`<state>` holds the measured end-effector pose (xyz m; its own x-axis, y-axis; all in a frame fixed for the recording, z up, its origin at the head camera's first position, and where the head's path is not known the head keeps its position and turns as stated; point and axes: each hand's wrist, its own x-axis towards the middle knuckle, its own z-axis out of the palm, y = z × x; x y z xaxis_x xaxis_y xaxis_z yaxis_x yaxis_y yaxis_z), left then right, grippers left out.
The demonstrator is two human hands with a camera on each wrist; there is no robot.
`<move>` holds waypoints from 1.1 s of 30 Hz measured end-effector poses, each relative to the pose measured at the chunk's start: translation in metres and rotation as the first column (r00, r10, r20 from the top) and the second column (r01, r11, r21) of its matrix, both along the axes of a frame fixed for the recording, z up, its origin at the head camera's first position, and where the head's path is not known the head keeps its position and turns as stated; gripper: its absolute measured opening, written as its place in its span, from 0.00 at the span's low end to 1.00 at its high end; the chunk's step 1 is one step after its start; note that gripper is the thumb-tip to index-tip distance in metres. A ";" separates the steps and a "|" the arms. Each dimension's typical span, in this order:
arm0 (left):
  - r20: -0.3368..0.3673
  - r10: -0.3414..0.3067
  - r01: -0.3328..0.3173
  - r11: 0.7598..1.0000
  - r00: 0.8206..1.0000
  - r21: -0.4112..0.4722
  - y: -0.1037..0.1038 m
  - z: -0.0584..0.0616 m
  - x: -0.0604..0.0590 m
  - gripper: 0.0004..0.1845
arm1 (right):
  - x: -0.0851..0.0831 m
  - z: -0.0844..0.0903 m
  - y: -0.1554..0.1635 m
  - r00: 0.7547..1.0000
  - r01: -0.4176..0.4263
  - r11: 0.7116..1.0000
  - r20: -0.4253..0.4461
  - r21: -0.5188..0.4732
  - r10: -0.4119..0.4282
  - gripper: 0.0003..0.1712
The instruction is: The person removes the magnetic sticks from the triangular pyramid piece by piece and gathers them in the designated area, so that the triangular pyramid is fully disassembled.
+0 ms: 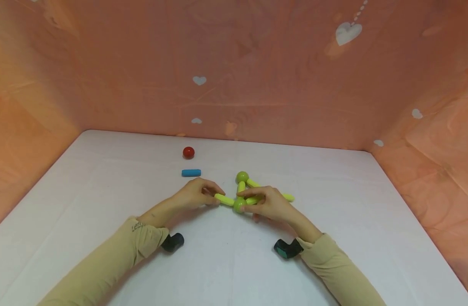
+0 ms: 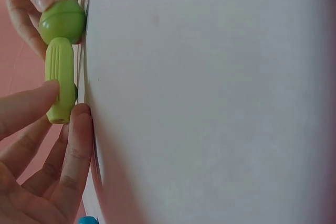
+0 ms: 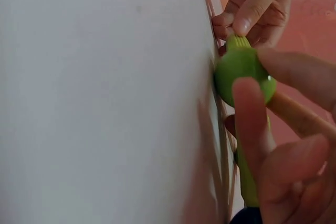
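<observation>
Yellow-green rod lies on the counter, its outer end pinched by left hand fingers; right hand grips the green ball (joint closed). Step — joining; next, likely seat it firmly.

1. The short plastic rod was yellow-green, the round plastic ball darker green.
2. The small glossy ball was red.
3. The small plastic bar was blue.
4. The draped backdrop was orange-pink with white hearts.
</observation>
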<state>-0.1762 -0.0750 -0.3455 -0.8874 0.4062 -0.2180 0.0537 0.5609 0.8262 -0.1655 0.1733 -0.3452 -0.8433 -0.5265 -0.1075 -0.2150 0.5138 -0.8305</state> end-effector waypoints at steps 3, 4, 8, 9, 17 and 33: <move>-0.016 0.011 -0.011 1.000 1.000 -0.011 0.000 -0.001 0.000 0.12 | -0.002 -0.001 -0.002 0.999 0.038 0.999 0.002 -0.010 -0.038 0.21; -0.020 0.013 -0.013 1.000 1.000 -0.013 0.000 -0.001 0.000 0.12 | -0.002 -0.002 -0.002 0.999 0.051 0.999 0.004 -0.011 -0.051 0.21; -0.038 0.014 -0.014 1.000 0.999 -0.012 0.002 0.000 0.001 0.12 | -0.006 -0.004 -0.002 0.995 0.096 0.995 0.021 -0.015 -0.095 0.20; -0.040 0.013 -0.013 1.000 0.999 -0.011 0.002 0.000 0.001 0.12 | -0.007 -0.004 -0.002 0.995 0.099 0.995 0.021 -0.014 -0.098 0.20; -0.041 0.023 -0.024 1.000 0.999 -0.021 0.004 -0.001 0.000 0.11 | -0.009 -0.005 -0.003 0.993 0.119 0.993 0.006 0.005 -0.119 0.20; -0.018 -0.010 0.010 1.000 1.000 -0.015 0.003 -0.004 -0.008 0.09 | -0.012 -0.003 -0.005 0.985 0.169 0.985 0.023 0.039 -0.170 0.19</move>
